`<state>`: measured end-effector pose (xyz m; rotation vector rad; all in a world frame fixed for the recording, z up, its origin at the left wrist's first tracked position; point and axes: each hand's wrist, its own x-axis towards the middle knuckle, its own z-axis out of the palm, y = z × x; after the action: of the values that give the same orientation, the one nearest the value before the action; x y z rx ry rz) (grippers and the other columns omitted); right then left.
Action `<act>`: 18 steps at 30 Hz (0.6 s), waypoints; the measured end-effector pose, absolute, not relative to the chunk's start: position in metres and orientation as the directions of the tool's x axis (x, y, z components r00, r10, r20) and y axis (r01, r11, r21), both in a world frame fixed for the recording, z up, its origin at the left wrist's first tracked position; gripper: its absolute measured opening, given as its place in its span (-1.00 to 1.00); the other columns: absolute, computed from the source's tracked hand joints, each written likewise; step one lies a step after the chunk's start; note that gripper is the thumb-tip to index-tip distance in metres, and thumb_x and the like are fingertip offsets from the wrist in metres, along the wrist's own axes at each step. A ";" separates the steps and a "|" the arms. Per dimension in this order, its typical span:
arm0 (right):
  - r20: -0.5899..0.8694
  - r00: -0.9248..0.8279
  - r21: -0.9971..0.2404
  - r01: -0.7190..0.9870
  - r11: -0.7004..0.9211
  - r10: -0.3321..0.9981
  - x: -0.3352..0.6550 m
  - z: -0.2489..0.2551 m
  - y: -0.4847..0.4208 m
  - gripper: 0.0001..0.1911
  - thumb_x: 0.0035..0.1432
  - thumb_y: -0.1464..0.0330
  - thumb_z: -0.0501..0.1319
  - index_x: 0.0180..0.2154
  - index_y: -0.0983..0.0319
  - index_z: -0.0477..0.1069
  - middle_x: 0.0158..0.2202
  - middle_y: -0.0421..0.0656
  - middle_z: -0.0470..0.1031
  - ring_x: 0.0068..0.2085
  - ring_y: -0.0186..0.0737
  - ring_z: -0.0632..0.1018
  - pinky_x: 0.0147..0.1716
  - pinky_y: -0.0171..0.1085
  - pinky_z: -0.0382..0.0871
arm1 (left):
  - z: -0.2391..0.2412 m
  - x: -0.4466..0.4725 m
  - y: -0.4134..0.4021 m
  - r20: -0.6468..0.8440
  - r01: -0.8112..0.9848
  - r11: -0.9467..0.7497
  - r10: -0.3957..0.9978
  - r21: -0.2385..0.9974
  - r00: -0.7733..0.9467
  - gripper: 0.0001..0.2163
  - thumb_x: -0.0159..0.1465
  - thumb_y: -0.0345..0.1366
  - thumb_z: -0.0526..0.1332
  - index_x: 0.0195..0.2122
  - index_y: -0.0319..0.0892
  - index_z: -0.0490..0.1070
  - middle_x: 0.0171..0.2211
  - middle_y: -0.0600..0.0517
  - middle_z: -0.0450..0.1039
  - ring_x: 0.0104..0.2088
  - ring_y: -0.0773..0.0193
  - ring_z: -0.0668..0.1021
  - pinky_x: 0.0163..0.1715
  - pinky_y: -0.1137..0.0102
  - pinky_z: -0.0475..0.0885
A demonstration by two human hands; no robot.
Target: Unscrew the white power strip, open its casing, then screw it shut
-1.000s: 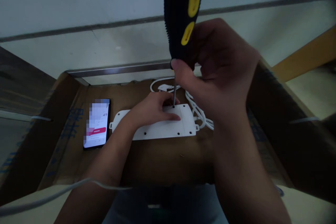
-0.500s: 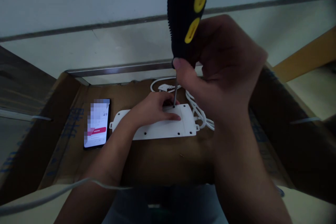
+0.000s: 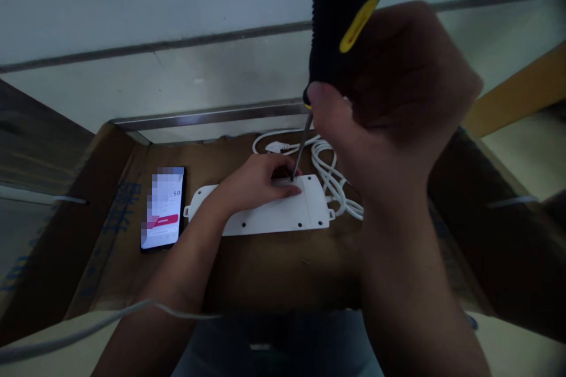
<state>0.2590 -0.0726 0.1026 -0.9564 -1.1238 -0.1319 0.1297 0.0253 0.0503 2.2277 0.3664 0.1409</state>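
A white power strip [image 3: 265, 212] lies with its screw-holed side facing up on the brown cardboard. My left hand [image 3: 260, 185] grips it across the middle, thumb on top and fingers curled over the far edge. In my right hand [image 3: 389, 88] is a black and yellow screwdriver [image 3: 333, 23], its handle leaning to the right. The thin shaft runs down between my left thumb and fingers to a screw hole at the strip's far edge. Whether a screw sits in that hole I cannot tell.
A lit phone [image 3: 163, 212] lies left of the strip. Coiled white cord [image 3: 333, 174] and its plug [image 3: 276, 147] lie behind and to the right. Cardboard side flaps [image 3: 469, 212] rise at both sides, and a pale wall [image 3: 198, 76] stands behind. A loose cable [image 3: 110, 315] crosses the lower left.
The screwdriver handle has tilted to the right with my right hand, while its tip stays at the same hole. My left hand and the power strip have hardly moved.
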 end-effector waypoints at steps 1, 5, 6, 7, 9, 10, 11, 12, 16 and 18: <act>0.810 0.472 -0.579 0.550 0.602 0.348 0.260 0.103 -0.073 -0.89 0.07 0.39 0.30 -0.33 0.12 0.39 -0.42 -0.23 0.26 -0.37 -0.33 0.36 -0.38 -0.25 0.28 | 0.050 0.130 0.026 -0.008 0.204 -0.596 0.315 0.776 0.949 -0.82 0.21 -0.24 0.37 -0.21 -0.21 0.55 -0.27 0.02 0.61 -0.26 0.25 0.60 -0.21 0.39 0.48; 0.803 0.506 -0.580 0.541 0.610 0.314 0.264 0.105 -0.074 -0.83 0.09 0.35 0.33 -0.35 0.15 0.33 -0.41 -0.24 0.24 -0.41 -0.39 0.26 -0.44 -0.28 0.22 | 0.046 0.131 0.027 0.034 0.190 -0.601 0.341 0.776 0.939 -0.83 0.26 -0.21 0.32 -0.29 -0.22 0.57 -0.32 0.01 0.60 -0.32 0.30 0.57 -0.28 0.43 0.43; 0.796 0.523 -0.582 0.523 0.623 0.305 0.264 0.106 -0.074 -0.81 0.10 0.35 0.33 -0.36 0.15 0.31 -0.41 -0.24 0.23 -0.41 -0.39 0.24 -0.44 -0.28 0.21 | 0.046 0.132 0.028 0.037 0.188 -0.602 0.341 0.776 0.939 -0.83 0.27 -0.21 0.32 -0.30 -0.22 0.57 -0.32 0.01 0.60 -0.33 0.31 0.56 -0.30 0.43 0.42; 0.783 0.546 -0.590 0.505 0.630 0.297 0.265 0.107 -0.074 -0.81 0.11 0.36 0.33 -0.36 0.16 0.30 -0.40 -0.24 0.23 -0.41 -0.40 0.24 -0.44 -0.29 0.20 | 0.045 0.132 0.028 0.042 0.183 -0.605 0.338 0.775 0.940 -0.83 0.28 -0.21 0.31 -0.31 -0.22 0.58 -0.32 0.01 0.60 -0.34 0.32 0.55 -0.30 0.43 0.42; 0.764 0.591 -0.594 0.486 0.641 0.260 0.266 0.108 -0.074 -0.81 0.11 0.38 0.31 -0.37 0.17 0.27 -0.37 -0.22 0.22 -0.39 -0.41 0.24 -0.43 -0.31 0.19 | 0.045 0.133 0.029 0.053 0.172 -0.623 0.325 0.763 0.944 -0.83 0.28 -0.21 0.31 -0.32 -0.22 0.59 -0.30 0.00 0.60 -0.33 0.33 0.54 -0.29 0.44 0.41; 0.759 0.607 -0.588 0.487 0.646 0.234 0.268 0.108 -0.074 -0.81 0.10 0.38 0.29 -0.37 0.17 0.25 -0.36 -0.22 0.22 -0.38 -0.40 0.23 -0.44 -0.31 0.17 | 0.045 0.133 0.029 0.058 0.167 -0.634 0.319 0.755 0.946 -0.82 0.29 -0.21 0.31 -0.32 -0.22 0.60 -0.29 0.00 0.60 -0.33 0.33 0.54 -0.28 0.44 0.41; 0.754 0.625 -0.582 0.492 0.647 0.203 0.271 0.108 -0.072 -0.80 0.09 0.39 0.27 -0.39 0.17 0.22 -0.35 -0.21 0.22 -0.38 -0.40 0.22 -0.45 -0.32 0.15 | 0.045 0.133 0.029 0.067 0.161 -0.641 0.317 0.750 0.946 -0.82 0.29 -0.20 0.32 -0.31 -0.22 0.61 -0.29 -0.01 0.61 -0.32 0.33 0.55 -0.27 0.43 0.41; 0.750 0.640 -0.575 0.502 0.646 0.169 0.274 0.108 -0.071 -0.79 0.06 0.38 0.25 -0.40 0.17 0.18 -0.35 -0.20 0.20 -0.39 -0.39 0.20 -0.45 -0.31 0.12 | 0.045 0.133 0.029 0.075 0.158 -0.643 0.320 0.749 0.944 -0.82 0.28 -0.20 0.33 -0.31 -0.21 0.61 -0.29 0.00 0.61 -0.31 0.33 0.55 -0.27 0.44 0.41; 0.726 0.665 -0.570 0.442 0.693 0.174 0.291 0.100 -0.064 -0.79 0.02 0.31 0.15 -0.32 0.14 0.10 -0.39 -0.23 0.02 -0.45 -0.36 0.12 -0.43 -0.28 0.11 | 0.052 0.128 0.032 0.047 0.222 -0.593 0.404 0.774 0.913 -0.80 0.24 -0.16 0.37 -0.30 -0.20 0.65 -0.34 0.01 0.64 -0.36 0.32 0.57 -0.34 0.44 0.40; 0.731 0.617 -0.584 0.343 0.736 0.292 0.294 0.096 -0.063 -0.76 0.03 0.28 0.20 -0.28 0.14 0.16 -0.39 -0.25 0.08 -0.45 -0.38 0.14 -0.45 -0.30 0.12 | 0.060 0.123 0.034 0.047 0.262 -0.592 0.454 0.762 0.890 -0.79 0.24 -0.13 0.39 -0.28 -0.19 0.66 -0.34 0.01 0.66 -0.38 0.31 0.57 -0.36 0.44 0.40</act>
<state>0.2945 -0.0627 0.0962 -0.7724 -0.9301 -0.0334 0.1229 0.0338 0.0603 2.2326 0.5114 0.3008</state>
